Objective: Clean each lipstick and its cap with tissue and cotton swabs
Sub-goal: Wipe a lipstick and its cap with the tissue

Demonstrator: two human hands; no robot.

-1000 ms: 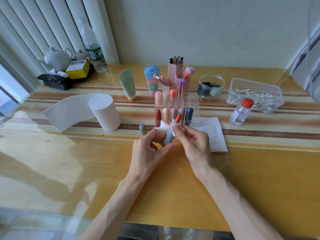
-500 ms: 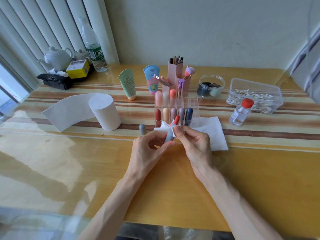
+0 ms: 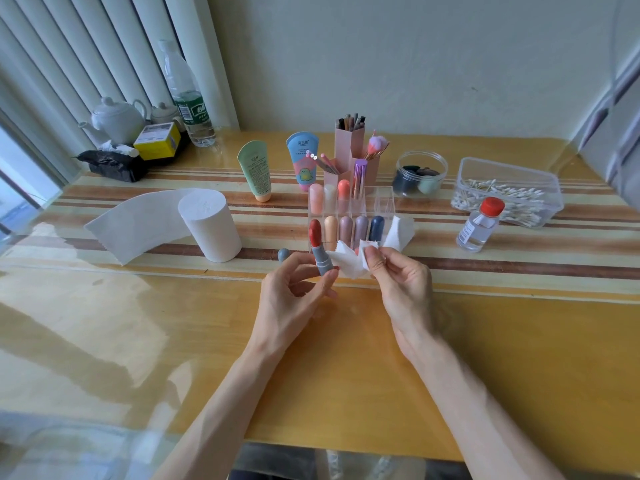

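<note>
Parted now: left fingers (image 3: 298,262) grip the lipstick (image 3: 320,252) upright, right fingers (image 3: 375,260) pinch the tissue (image 3: 346,263) beside it.

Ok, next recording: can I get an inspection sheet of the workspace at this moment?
Surface: wooden table under a glossy clear cover, striped runner across it.
Job's things: uncapped lipstick in the left hand; tissue in the right hand; grey cap on the table behind; organiser of capped lipsticks; cotton swab box; tissue roll.
Clutter: teapot, water bottle, yellow box, green tube, blue tube, brush holder, jar, small bottle.
Grippers: left hand grips lipstick; right hand pinches tissue.
Cables: nothing seen.
Surroundings: vertical blinds left, plain wall behind.
</note>
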